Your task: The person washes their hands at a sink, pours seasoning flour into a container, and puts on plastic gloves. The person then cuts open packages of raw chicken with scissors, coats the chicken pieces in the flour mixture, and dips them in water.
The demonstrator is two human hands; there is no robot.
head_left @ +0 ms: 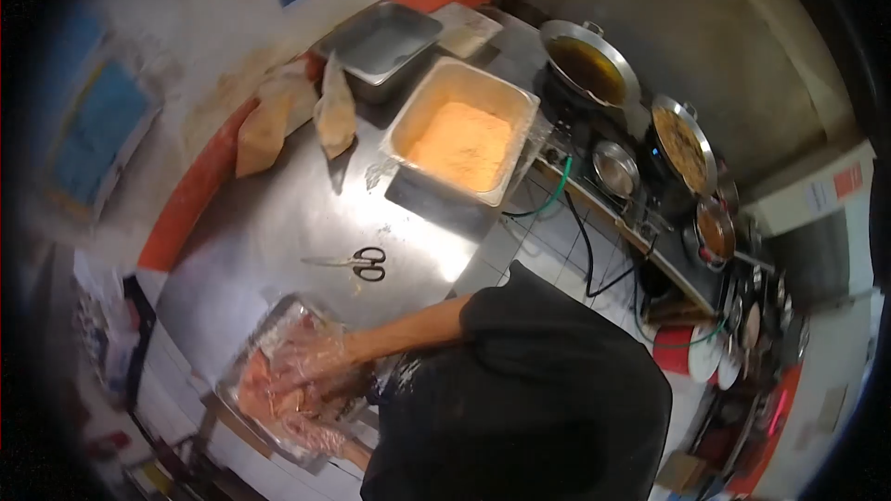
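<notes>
Both hands wear clear plastic gloves and are over a metal tray (pixel 232 399) of raw, pinkish meat (pixel 255 378) at the lower left. My right hand (pixel 316 359) reaches in from the right, its fingers spread over the meat and touching it. Below it in the view, my left hand (pixel 311 431) touches the meat at the tray's lower end. Its fingers blend with the meat and plastic, so their grip is unclear. Black-handled scissors (pixel 364 263) lie on the steel table (pixel 278 213) above the tray.
A deep pan of orange powder (pixel 459 144) stands at the table's far end, near an empty metal pan (pixel 380 42) and a cloth piping-type bag (pixel 334 116). Along the upper right are a wok of dark oil (pixel 589 65), another wok (pixel 682 144) and a smaller pan (pixel 715 230).
</notes>
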